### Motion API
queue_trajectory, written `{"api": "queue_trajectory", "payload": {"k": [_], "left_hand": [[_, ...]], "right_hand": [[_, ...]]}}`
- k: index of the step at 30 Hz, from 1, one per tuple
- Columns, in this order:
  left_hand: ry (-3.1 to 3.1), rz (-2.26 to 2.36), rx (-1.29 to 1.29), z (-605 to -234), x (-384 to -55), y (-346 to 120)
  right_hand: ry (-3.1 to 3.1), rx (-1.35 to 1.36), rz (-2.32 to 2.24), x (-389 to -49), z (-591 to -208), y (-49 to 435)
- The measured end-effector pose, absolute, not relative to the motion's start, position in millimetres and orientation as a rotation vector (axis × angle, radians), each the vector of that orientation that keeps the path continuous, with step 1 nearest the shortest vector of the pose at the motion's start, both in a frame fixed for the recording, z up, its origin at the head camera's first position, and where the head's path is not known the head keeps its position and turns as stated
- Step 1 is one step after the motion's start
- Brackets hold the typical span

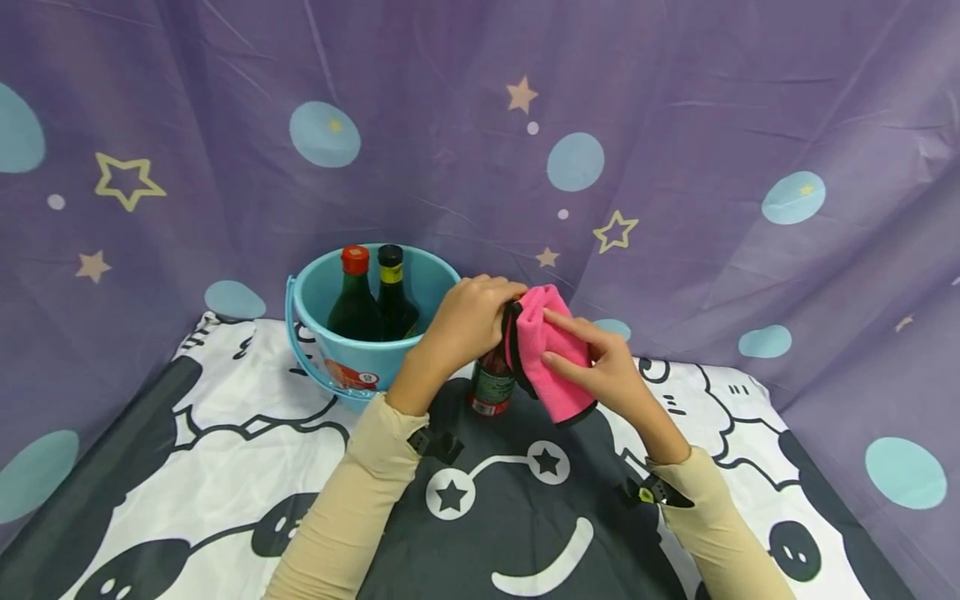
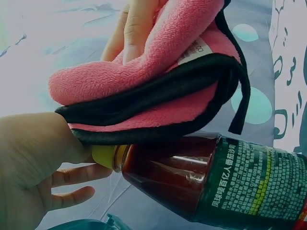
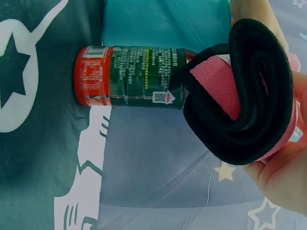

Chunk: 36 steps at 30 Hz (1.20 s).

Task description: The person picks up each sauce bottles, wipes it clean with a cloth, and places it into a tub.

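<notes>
A ketchup bottle with a green and red label stands upright on the bed-like cloth surface. My left hand grips it at the top, around the yellow cap. Folded pink towel with black edging is in my right hand, the thumb on one side and fingers on the other. In the left wrist view the towel lies against the cap and upper neck. From the right wrist view, its rolled black edge covers the bottle's top.
Just left of the bottle stands a light blue bucket with its handle down. Inside are a red-capped bottle and a black-capped bottle. A purple curtain hangs behind; a black-and-white patterned sheet lies beneath.
</notes>
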<state>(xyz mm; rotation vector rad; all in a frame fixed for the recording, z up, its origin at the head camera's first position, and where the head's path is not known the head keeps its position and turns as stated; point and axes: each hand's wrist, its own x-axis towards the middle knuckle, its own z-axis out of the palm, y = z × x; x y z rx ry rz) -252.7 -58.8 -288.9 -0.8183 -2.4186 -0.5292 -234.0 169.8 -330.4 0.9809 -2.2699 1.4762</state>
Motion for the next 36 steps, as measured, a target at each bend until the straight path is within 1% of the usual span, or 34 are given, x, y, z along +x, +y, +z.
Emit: {"api": "queue_trajectory", "payload": {"k": [21, 29, 36], "left_hand": [[-2.419, -0.536, -0.815, -288, -250, -57], [-2.424, -0.394, -0.800, -289, -250, -54], [-2.377, -0.362, -0.804, -291, -251, -54]], "right_hand": [[-2.223, 0.914, 1.431, -231, -352, 163], [-2.328, 0.903, 1.360, -225, -361, 165], [-2.355, 0.917, 1.330, -224, -363, 166]]}}
